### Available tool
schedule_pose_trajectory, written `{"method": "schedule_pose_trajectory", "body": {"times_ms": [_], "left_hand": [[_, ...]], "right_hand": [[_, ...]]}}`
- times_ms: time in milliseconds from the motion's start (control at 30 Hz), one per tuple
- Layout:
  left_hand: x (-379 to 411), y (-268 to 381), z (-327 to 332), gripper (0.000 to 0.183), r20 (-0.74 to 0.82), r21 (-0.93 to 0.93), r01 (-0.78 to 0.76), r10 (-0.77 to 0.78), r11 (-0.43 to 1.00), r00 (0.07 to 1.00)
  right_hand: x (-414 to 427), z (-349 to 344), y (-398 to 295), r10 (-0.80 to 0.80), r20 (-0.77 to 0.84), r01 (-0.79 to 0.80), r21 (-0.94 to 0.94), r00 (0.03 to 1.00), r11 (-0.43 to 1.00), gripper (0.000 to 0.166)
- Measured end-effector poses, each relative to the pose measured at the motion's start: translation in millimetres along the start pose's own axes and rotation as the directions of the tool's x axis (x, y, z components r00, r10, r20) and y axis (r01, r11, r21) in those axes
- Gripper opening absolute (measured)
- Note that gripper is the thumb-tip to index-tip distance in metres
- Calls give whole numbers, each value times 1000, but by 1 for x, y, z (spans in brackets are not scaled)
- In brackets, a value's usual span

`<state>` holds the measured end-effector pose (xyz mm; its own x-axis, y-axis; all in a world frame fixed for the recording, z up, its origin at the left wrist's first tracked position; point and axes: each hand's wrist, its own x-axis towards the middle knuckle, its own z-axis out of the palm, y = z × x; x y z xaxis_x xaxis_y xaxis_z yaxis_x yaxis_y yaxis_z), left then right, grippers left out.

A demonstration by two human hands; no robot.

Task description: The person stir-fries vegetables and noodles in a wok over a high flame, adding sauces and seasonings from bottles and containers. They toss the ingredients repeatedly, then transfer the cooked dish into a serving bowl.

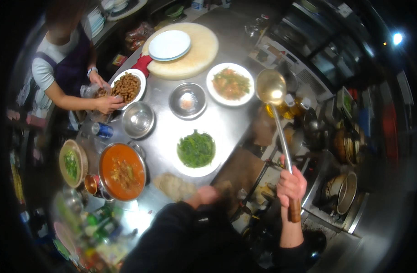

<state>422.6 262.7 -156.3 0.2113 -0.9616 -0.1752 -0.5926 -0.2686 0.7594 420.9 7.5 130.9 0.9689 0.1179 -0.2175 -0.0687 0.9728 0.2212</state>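
Note:
My right hand point(291, 184) grips the handle of a long metal ladle point(271, 87) with a wooden end, its bowl raised at the table's right side. My left hand point(207, 196) is blurred, low by the table's near edge, beside a pale cloth or bag point(176, 187); its fingers cannot be made out. A plate of cooked greens point(196, 152) lies ahead of it. Beyond are a steel bowl point(187, 101) with a little in it and a plate of stir-fried food point(230, 84). A large pot of red-orange soup point(122, 171) stands at the left.
A person point(66, 68) at the upper left handles a plastic bag at a plate of brown food point(126, 87). White plates point(169, 45) rest on a round cutting board point(203, 51). An empty steel bowl point(138, 120) and blue can point(102, 130) stand nearby. A stove with a pan point(346, 192) is at the right.

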Motion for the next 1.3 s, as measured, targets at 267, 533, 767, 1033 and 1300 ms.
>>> {"method": "schedule_pose_trajectory", "body": {"times_ms": [267, 533, 767, 1033, 1300], "left_hand": [[29, 48, -29, 26, 132, 326, 283, -340, 902, 931], [87, 141, 21, 29, 196, 73, 81, -94, 994, 976], [98, 317, 58, 50, 856, -310, 774, -192, 552, 479], [75, 370, 127, 25, 664, -455, 715, -333, 531, 670], [94, 366, 128, 12, 347, -442, 432, -295, 786, 890]], "right_hand": [[-274, -17, 28, -694, 93, 364, -896, 714, 255, 40], [-461, -85, 98, -971, -233, 98, -969, -63, 226, 43], [-516, -189, 129, -897, -271, -378, -835, -350, 400, 43], [-507, -204, 139, -923, -369, 7, -929, -107, 371, 47], [-503, -223, 93, -957, -236, -294, -915, -171, 278, 45]]}}
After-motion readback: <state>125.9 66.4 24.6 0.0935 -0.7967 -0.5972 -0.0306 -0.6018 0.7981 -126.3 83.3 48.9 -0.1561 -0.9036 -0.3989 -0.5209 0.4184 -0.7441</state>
